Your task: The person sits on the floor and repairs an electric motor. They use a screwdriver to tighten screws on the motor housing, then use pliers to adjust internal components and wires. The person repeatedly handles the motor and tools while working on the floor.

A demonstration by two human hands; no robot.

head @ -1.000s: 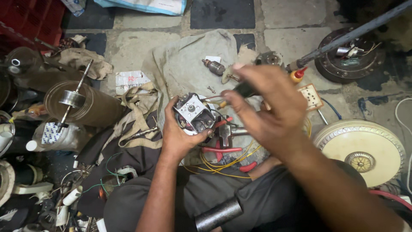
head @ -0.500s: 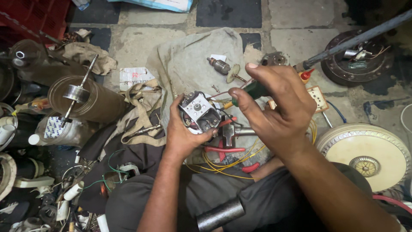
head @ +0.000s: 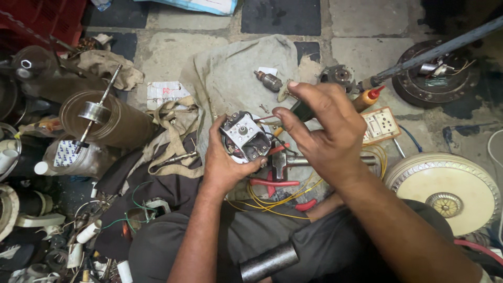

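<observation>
At the centre of the frame the left hand has its grip closed around a small motor, while the right hand just beside it grips a dark-handled screwdriver above red-handled pliers.

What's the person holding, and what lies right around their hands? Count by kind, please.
Small motor, in left hand: 1
Dark-handled tool, in right hand: 1
Red-handled pliers: 1
Socket board: 1
Orange-capped bottle: 1
Total: 5
</observation>
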